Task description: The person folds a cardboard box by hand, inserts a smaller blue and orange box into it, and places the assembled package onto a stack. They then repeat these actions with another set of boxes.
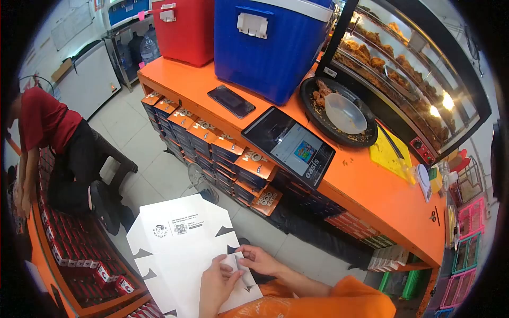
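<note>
My orange sleeve (339,305) lies nearest the camera, with the white card sheet (180,259) spread out just in front of me, its printed end pointing away. I seem to keep it close to my body so that both hands can reach its near corner; what bears its weight I cannot tell. My left grip (217,281) is closed, thumb and fingers pinching a small flap at that corner. My right grip (257,259) is closed too, fingertips on the flap's other side, perhaps to steady the crease.

Beyond, stacked boxes (200,127) sit under the orange counter (366,177). On it lie a phone (231,101) and a tablet (289,148), likely angled for my view, then a black pan (339,139) and a blue cooler (268,53). A person in red (55,127) bends at my left.
</note>
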`<state>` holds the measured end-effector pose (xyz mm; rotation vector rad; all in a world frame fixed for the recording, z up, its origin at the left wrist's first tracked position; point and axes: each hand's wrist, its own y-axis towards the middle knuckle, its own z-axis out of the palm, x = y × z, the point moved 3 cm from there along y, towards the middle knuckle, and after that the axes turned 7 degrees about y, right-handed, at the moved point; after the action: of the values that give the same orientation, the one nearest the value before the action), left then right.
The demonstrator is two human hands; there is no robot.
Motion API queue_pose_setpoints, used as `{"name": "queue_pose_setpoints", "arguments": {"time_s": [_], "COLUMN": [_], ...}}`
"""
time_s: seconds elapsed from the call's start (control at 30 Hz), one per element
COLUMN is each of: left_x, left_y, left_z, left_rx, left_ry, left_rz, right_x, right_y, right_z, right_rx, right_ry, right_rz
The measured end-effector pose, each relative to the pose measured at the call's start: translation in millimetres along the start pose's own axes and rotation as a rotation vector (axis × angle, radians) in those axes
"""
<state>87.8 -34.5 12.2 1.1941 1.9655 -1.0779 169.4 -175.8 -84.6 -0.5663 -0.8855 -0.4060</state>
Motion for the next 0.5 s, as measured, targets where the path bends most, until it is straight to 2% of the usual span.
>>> {"name": "queue_pose_setpoints", "arguments": {"time_s": [0.23,0.27,0.3,0.33,0.37,0.43,0.5], "left_x": [13,5,0,11,7,-16,-7], "left_y": [-7,-10,-13,-18,-27,-51,-61], "left_z": [-9,-18,-25,-28,-42,-55,-79], "left_rx": [0.061,0.023,-0.012,-0.09,-0.081,-0.41,-0.412], "left_ry": [0.04,-0.136,-0.311,-0.483,-0.538,-0.791,-0.73], "left_rz": [-0.004,0.026,0.055,0.1,0.039,-0.045,0.135], "right_x": [18,32,42,49,52,57,73], "right_y": [1,1,5,7,9,12,8], "right_z": [2,5,3,0,-2,1,13], "right_rx": [-0.065,-0.073,-0.071,-0.08,-0.09,-0.111,-0.301], "right_ry": [-0.101,-0.161,-0.158,-0.284,-0.412,-0.452,-1.064], "right_rz": [-0.044,-0.139,-0.142,-0.076,-0.011,-0.019,-0.343]}}
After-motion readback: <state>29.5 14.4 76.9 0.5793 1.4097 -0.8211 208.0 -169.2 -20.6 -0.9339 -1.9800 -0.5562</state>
